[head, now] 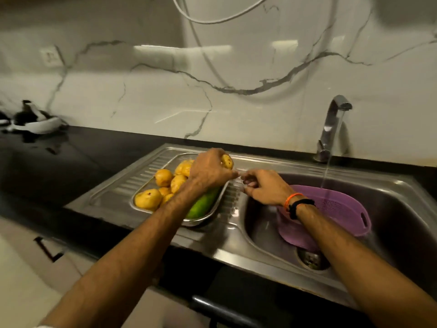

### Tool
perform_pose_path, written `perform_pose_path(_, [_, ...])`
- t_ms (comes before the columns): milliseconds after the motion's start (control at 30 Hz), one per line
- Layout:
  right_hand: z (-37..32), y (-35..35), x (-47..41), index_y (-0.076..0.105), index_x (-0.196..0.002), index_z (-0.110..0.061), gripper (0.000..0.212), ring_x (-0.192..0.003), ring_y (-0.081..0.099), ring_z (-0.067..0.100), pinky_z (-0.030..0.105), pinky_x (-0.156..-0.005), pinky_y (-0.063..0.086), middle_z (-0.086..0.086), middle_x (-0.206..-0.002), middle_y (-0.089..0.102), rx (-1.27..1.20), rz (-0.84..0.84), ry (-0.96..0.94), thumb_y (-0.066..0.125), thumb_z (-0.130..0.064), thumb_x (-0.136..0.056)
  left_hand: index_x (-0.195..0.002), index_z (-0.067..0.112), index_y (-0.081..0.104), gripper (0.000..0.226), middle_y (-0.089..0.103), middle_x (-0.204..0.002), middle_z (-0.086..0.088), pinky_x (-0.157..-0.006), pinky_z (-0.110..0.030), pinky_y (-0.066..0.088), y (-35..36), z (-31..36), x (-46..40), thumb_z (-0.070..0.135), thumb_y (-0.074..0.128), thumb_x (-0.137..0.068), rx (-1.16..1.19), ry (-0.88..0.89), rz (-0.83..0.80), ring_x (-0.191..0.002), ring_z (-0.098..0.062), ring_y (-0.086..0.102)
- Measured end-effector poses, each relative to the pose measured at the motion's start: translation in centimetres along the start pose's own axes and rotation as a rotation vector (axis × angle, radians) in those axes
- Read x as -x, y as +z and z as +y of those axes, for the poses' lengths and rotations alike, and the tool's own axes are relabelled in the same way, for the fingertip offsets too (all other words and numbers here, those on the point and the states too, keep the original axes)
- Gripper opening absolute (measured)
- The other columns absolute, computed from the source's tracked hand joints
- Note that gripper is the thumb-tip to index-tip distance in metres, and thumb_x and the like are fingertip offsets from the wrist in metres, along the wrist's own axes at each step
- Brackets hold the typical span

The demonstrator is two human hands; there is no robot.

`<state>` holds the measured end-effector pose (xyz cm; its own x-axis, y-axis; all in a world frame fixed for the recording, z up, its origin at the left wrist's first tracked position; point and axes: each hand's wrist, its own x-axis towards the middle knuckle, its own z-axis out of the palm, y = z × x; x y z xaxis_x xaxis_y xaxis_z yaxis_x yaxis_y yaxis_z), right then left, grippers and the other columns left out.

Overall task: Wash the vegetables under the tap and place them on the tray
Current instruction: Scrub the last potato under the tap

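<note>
Nearest to the tray (151,210): left hand (209,172) reaching over it, fingers curling around one yellow potato (227,161) above the tray's far right corner. Setting it down gently among the other potatoes (163,177), beside the green vegetable (202,204), probably working best. Right of the tray: right hand (264,187) hovering, fingers loosely bent, gripping nothing visible. Farther right of the tray: purple colander (340,207) sitting in the sink (402,185), tap (331,129) running.
</note>
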<state>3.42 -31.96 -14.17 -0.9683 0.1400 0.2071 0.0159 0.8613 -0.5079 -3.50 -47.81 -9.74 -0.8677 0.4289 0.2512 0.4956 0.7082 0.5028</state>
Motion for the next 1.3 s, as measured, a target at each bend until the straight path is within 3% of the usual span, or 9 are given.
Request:
perform_pose_path(167, [-4.7, 2.0, -0.9, 0.063, -0.123, -0.015, 0.040, -0.113, 0.061, 0.022, 0.030, -0.097, 0.046, 0.005, -0.120, 0.067, 0.044, 0.023, -0.116, 0.070, -0.030, -0.087, -0.132, 0.016, 0.054, 0.063, 0.062, -0.125, -0.009, -0.095, -0.038, 0.054, -4.7, -4.0, 0.3, 0.034, 0.081, -0.078, 0.035, -0.160, -0.013, -0.110, -0.026, 0.062])
perform_pose_path(267, [-5.9, 2.9, -1.3, 0.061, -0.128, -0.014, 0.047, -0.118, 0.056, 0.023, 0.031, -0.100, 0.042, 0.006, -0.126, 0.063, 0.067, 0.067, -0.120, 0.071, -0.032, -0.086, -0.133, 0.016, 0.055, 0.065, 0.059, -0.129, -0.006, -0.094, -0.029, 0.045, -6.0, -5.9, 1.1, 0.033, 0.083, -0.076, -0.028, -0.142, -0.018, -0.119, -0.023, 0.056])
perform_pose_path(433, [-5.7, 4.3, -1.3, 0.060, -0.128, -0.016, 0.046, -0.119, 0.053, 0.021, 0.029, -0.099, 0.039, 0.006, -0.128, 0.060, 0.044, 0.078, -0.079, 0.070, -0.035, -0.087, -0.120, 0.032, 0.067, 0.064, 0.065, -0.125, 0.003, -0.094, -0.028, 0.046, -5.6, -8.2, 2.8, 0.031, 0.092, -0.062, -0.189, -0.075, -0.196, -0.117, -0.018, 0.058])
perform_pose_path(733, [-5.1, 4.3, -0.2, 0.061, -0.128, -0.016, 0.046, -0.119, 0.054, 0.019, 0.026, -0.100, 0.039, 0.004, -0.129, 0.060, -0.035, 0.097, -0.072, 0.071, -0.034, -0.087, -0.132, 0.028, 0.059, 0.085, 0.061, -0.133, 0.000, -0.101, -0.034, 0.045, -5.3, -8.9, 4.0, 0.042, 0.093, -0.056, -0.142, -0.032, -0.133, -0.123, -0.021, 0.056])
perform_pose_path(900, [-4.3, 3.0, 0.2, 0.064, -0.124, -0.016, 0.042, -0.111, 0.059, 0.015, 0.020, -0.090, 0.040, 0.001, -0.122, 0.065, -0.113, 0.161, -0.057, 0.073, -0.031, -0.086, -0.125, 0.025, 0.065, 0.072, 0.066, -0.126, 0.001, -0.101, -0.036, 0.047, -5.4, -6.6, 4.0, 0.039, 0.092, -0.060, -0.055, 0.027, 0.006, -0.119, -0.019, 0.058])
perform_pose_path(1000, [-2.8, 1.4, 0.4, 0.067, -0.118, -0.015, 0.037, -0.108, 0.063, 0.013, 0.020, -0.091, 0.044, 0.000, -0.116, 0.069, -0.151, 0.215, -0.037, 0.075, -0.027, -0.084, -0.119, 0.027, 0.068, 0.058, 0.066, -0.126, 0.000, -0.101, -0.041, 0.047, -4.7, -4.2, 3.4, 0.039, 0.089, -0.066, -0.073, 0.086, 0.111, -0.120, -0.021, 0.057])
perform_pose_path(1167, [1.2, -1.4, 1.3, 0.068, -0.115, -0.014, 0.034, -0.099, 0.066, 0.010, 0.025, -0.090, 0.052, -0.001, -0.111, 0.071, -0.178, 0.256, 0.062, 0.076, -0.024, -0.084, -0.117, 0.024, 0.070, 0.047, 0.070, -0.117, 0.002, -0.094, -0.029, 0.049, -0.8, 0.2, 2.0, 0.034, 0.086, -0.073, 0.018, 0.196, -0.013, -0.110, -0.015, 0.063])
perform_pose_path(1300, [5.3, -3.3, 2.6, 0.067, -0.116, -0.014, 0.033, -0.095, 0.065, 0.006, 0.007, -0.074, 0.045, -0.004, -0.111, 0.070, -0.157, 0.274, 0.149, 0.075, -0.022, -0.085, -0.115, 0.021, 0.071, 0.044, 0.071, -0.113, 0.004, -0.091, -0.023, 0.050, 4.3, 3.5, 0.8, 0.032, 0.085, -0.074, 0.105, 0.203, -0.128, -0.104, -0.011, 0.065])
